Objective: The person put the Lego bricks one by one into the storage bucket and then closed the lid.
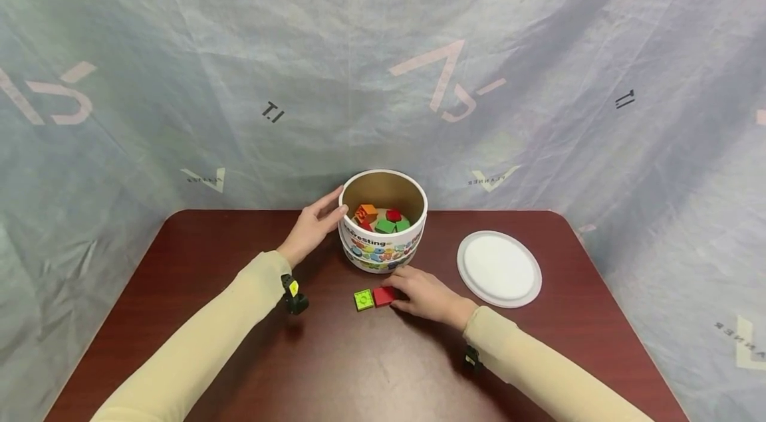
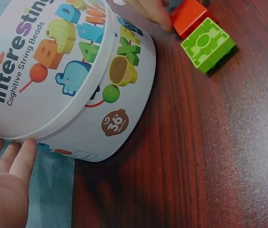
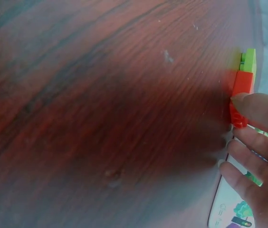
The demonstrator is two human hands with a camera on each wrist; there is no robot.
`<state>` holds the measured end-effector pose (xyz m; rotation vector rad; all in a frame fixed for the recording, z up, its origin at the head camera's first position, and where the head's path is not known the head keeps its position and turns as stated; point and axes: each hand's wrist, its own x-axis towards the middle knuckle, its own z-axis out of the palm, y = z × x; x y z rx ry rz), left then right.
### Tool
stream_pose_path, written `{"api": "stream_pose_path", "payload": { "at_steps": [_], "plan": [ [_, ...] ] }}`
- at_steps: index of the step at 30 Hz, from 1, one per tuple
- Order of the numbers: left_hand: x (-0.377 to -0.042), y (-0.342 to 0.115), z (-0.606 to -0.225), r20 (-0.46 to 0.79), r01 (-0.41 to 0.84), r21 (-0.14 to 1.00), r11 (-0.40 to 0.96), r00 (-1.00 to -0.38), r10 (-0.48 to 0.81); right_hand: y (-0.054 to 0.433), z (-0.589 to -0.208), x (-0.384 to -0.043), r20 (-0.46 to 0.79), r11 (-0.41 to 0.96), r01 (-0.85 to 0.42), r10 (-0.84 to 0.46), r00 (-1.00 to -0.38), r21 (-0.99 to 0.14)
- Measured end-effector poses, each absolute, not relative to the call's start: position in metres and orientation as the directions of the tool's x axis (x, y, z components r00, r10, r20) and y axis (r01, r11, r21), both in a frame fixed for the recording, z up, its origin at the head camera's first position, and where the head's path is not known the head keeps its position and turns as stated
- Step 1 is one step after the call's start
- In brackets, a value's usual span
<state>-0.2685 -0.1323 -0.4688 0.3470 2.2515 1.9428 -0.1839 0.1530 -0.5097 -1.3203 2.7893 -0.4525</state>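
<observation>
A white round bucket [image 1: 383, 246] with printed letters and animals stands on the table, holding several orange, red and green blocks [image 1: 385, 226]. My left hand [image 1: 314, 226] touches its left side near the rim, fingers fairly straight; in the left wrist view the fingertips [image 2: 25, 152] rest against the bucket's band. In front of the bucket, my right hand [image 1: 427, 294] pinches a red block [image 1: 383, 296] between thumb and fingers, low at the tabletop. A lime-green square block [image 1: 363, 300], hollow side up, lies right beside the red one. The hand partly hides the red block.
A white round lid [image 1: 499, 269] lies on the dark red-brown table [image 1: 311, 369] to the right of the bucket. Grey printed cloth [image 1: 359, 76] hangs behind the table and along its sides, close behind the bucket.
</observation>
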Motion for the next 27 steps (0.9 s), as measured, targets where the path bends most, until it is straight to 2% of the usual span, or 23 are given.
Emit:
{"api": "stream_pose_path", "payload": {
  "at_steps": [17,27],
  "plan": [
    [-0.269,-0.132,-0.468,0.024,0.057,0.992,0.116,-0.963,0.268,0.160,-0.506,-0.178,0.072,0.625,-0.731,-0.745,-0.663,-0.274],
    [-0.267,-0.132,-0.468,0.017,0.053,0.990,0.133,-0.965,0.263,0.167,-0.491,-0.171,0.099,0.606,-0.754,-0.759,-0.643,-0.255]
  ]
}}
